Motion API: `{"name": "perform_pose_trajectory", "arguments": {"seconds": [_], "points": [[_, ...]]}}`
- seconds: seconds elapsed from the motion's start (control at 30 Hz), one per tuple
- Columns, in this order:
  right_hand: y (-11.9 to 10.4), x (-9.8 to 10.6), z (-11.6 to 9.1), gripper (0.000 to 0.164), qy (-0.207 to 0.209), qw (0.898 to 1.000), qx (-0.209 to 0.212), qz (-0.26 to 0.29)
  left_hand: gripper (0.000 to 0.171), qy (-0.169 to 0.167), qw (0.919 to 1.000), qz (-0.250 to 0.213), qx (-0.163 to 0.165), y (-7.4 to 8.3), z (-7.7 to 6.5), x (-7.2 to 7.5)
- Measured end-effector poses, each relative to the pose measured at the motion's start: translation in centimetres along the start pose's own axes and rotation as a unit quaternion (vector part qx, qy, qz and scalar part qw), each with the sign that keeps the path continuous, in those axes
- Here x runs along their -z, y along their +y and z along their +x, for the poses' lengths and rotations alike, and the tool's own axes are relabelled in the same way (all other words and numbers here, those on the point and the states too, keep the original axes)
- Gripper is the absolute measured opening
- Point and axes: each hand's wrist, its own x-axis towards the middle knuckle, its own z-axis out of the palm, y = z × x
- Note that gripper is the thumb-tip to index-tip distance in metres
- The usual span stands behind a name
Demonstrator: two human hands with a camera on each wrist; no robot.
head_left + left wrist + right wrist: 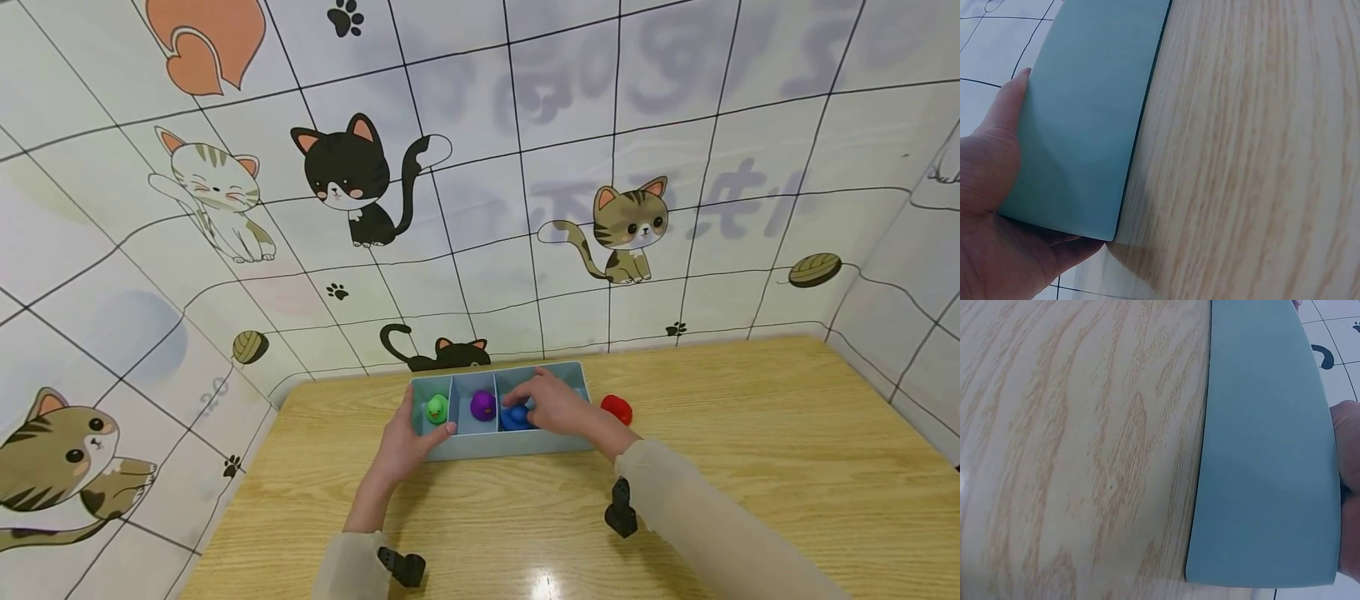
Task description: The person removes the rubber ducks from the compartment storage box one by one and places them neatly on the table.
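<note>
A pale blue-green divided box [510,444] stands on the table near the wall. My left hand [399,442] grips its left end, thumb over the front rim; in the left wrist view the hand [997,181] wraps the box's corner. A green rubber duck [437,409] sits in the left compartment and a purple duck [483,406] in the middle one. In the right compartment, my right hand [557,404] reaches in from above and pinches a blue duck [516,417] between thumb and fingers. The right wrist view shows the box's front wall [1266,450], hiding the fingertips.
A red toy [617,409] lies on the wooden table [495,517] just right of the box, beside my right wrist. A tiled wall [487,208] with cat pictures rises close behind the box. Small black devices [621,508] are strapped at both wrists.
</note>
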Motion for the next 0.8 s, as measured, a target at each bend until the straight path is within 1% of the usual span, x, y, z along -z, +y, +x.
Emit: {"name": "perform_pose_trajectory", "arguments": {"seconds": [0.17, 0.43, 0.63, 0.8], "points": [[-0.03, 0.20, -0.01, 0.032, -0.024, 1.000, 0.014, -0.004, 0.110, 0.002, 1.0000, -0.001, 0.001, 0.03, -0.03, -0.03], [0.19, 0.65, -0.10, 0.033, -0.050, 0.998, 0.031, 0.001, 0.110, 0.002, 1.0000, -0.008, 0.001, 0.03, -0.08, -0.16], [0.42, 0.75, -0.08, 0.034, -0.054, 0.998, 0.035, 0.011, 0.110, 0.000, 1.0000, -0.007, 0.003, -0.02, -0.04, -0.10], [0.46, 0.69, -0.32, 0.033, -0.045, 0.998, 0.038, 0.030, 0.110, 0.001, 0.9999, -0.008, 0.007, -0.01, -0.07, -0.05]]}}
